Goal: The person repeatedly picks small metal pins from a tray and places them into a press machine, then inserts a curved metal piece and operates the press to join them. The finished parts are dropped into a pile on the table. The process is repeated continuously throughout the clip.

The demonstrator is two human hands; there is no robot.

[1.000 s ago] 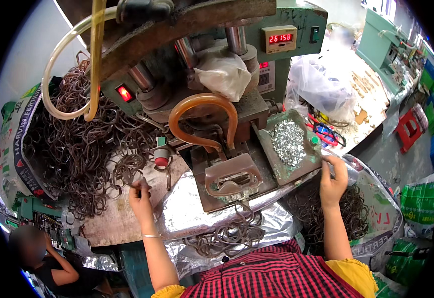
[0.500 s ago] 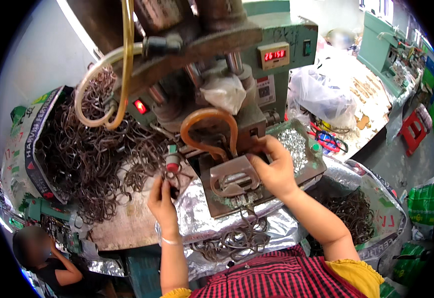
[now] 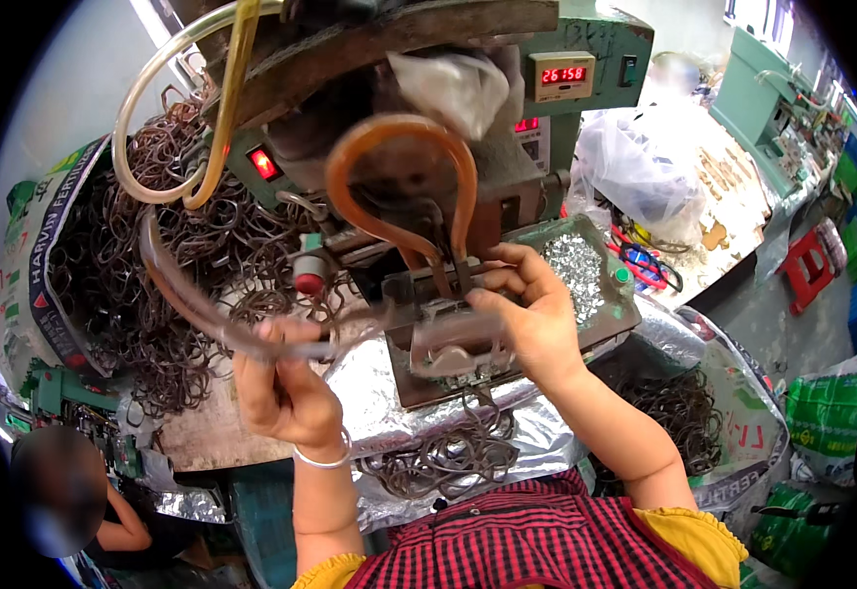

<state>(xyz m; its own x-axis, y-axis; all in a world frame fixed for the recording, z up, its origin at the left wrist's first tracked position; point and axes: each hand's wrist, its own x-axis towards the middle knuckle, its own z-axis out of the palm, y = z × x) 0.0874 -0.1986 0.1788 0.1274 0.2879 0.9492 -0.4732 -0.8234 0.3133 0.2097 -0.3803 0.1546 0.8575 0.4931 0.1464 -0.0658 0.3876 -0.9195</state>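
My left hand (image 3: 289,398) is closed, pinching a thin curved brown strip (image 3: 185,294), smeared by motion, that arcs up to the left and reaches right toward the press. At the right of the press's die, my right hand (image 3: 538,319) has thumb and forefinger bent together; what they grip is hidden. Just left of it lies the slotted metal die block (image 3: 453,344), partly blurred. Behind the fingers an orange-brown hose loop (image 3: 335,182) rises from the die area. A red push button (image 3: 309,283) on a small stem stands between the left hand and the press.
A big heap of brown rings (image 3: 163,285) fills the left side; more rings (image 3: 438,461) lie on silver foil before me. On the right are a tray of metal bits (image 3: 573,280) and a sack of rings (image 3: 678,422). A person (image 3: 119,520) sits lower left.
My left hand has come away from beside the red button, to the left and down, and now holds the curved brown strip. My right hand stays by the die, slightly lower. The view has shifted.
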